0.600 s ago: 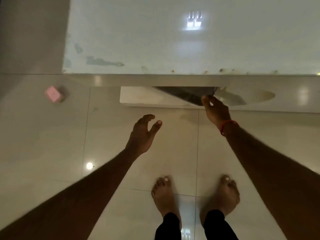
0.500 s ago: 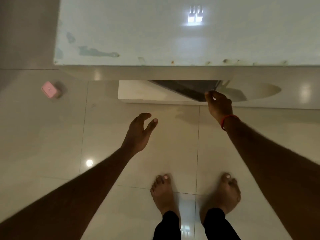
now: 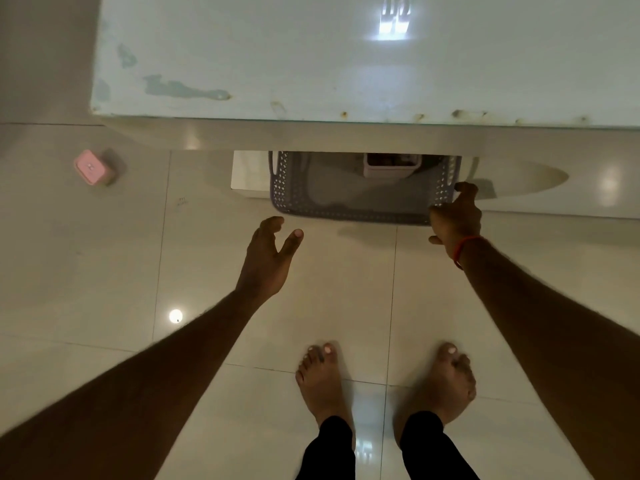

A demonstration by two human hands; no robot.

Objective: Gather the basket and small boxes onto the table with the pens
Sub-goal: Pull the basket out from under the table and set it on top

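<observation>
A grey perforated plastic basket [image 3: 349, 211] sits on the floor, half under the white table [image 3: 311, 64]. Inside it, near its far side, a small pink box [image 3: 388, 168] is partly hidden by the table edge. My right hand [image 3: 455, 216] grips the basket's near right corner. A short way from the basket's near left corner, my left hand [image 3: 268, 258] hovers over the floor with fingers apart, holding nothing. Another small pink box [image 3: 91, 167] lies on the floor at the left, beside the table's corner. No pens are visible.
The table's front edge [image 3: 311, 133] overhangs the basket. A white table base [image 3: 247, 174] stands under it, left of the basket. My bare feet [image 3: 381, 382] stand on glossy beige floor tiles just behind the hands.
The basket has come out from under the table toward me, held by my right hand, and the pink box inside it now shows. My left hand stays open nearby.
</observation>
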